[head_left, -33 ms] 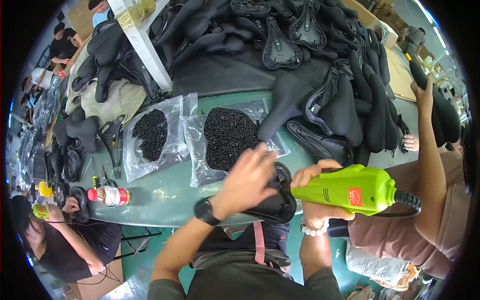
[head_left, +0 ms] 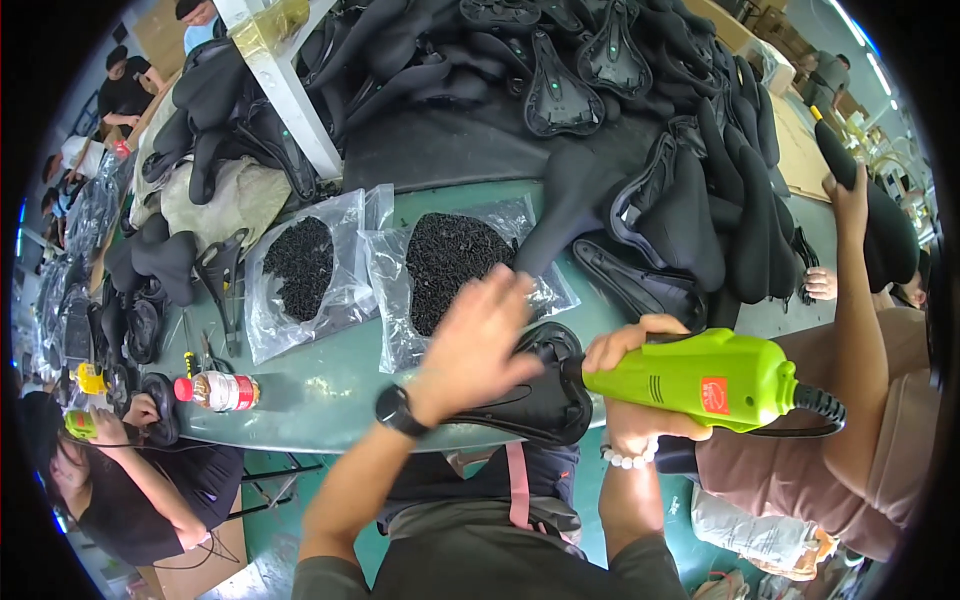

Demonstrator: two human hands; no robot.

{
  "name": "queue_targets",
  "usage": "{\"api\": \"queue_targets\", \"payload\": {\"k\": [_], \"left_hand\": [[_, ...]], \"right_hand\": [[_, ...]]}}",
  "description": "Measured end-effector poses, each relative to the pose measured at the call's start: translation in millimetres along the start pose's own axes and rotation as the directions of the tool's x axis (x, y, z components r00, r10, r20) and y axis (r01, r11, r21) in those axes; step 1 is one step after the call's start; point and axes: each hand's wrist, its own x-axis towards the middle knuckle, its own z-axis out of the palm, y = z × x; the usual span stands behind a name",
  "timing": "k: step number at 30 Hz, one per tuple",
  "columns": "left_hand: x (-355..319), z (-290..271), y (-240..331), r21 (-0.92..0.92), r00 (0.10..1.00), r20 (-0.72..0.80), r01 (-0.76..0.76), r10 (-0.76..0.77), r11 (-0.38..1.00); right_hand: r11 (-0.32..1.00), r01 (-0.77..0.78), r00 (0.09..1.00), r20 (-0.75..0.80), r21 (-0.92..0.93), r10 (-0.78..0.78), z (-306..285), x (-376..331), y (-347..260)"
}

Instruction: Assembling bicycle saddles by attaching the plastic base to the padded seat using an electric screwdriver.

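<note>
A black bicycle saddle (head_left: 535, 405) lies upside down at the near edge of the green table (head_left: 330, 385). My left hand (head_left: 480, 340), blurred and with a dark watch on the wrist, hovers on top of the saddle with its fingers spread. My right hand (head_left: 630, 350) grips a bright green electric screwdriver (head_left: 710, 380). The tool's nose points left and meets the saddle's underside near its rear. Its black cord runs off to the right.
Two clear bags of small black parts (head_left: 300, 265) (head_left: 450, 260) lie beyond the saddle. A big heap of black saddles (head_left: 680, 190) fills the back. A bottle (head_left: 220, 390) lies at the left. A co-worker's raised arm (head_left: 860, 300) is close on the right; another person (head_left: 130, 480) sits lower left.
</note>
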Motion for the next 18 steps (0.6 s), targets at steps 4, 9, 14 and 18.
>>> {"api": "queue_targets", "payload": {"k": [4, 9, 14, 18], "left_hand": [[-14.3, 18.9, -104.6, 0.394, 0.933, -0.204, 0.355, -0.295, 0.848], [-14.1, 17.3, -117.3, 0.228, 0.938, -0.170, 0.336, -0.302, 0.914], [-15.5, 22.0, -103.4, 0.191, 0.908, -0.299, 0.359, -0.294, 0.914], [-26.0, 20.6, -22.9, -0.198, 0.972, -0.230, -0.098, 0.051, 0.975]], "right_hand": [[0.997, 0.068, 0.998, 0.017, -0.034, -0.067, 16.7, 15.5, 2.1], [0.997, -0.010, 1.000, 0.003, -0.072, 0.010, 16.1, 15.7, 15.5], [0.988, -0.067, 0.998, -0.005, -0.142, 0.068, 15.5, 17.8, 25.9], [0.992, -0.067, 0.995, -0.075, -0.103, 0.060, 16.3, 15.8, 27.7]]}}
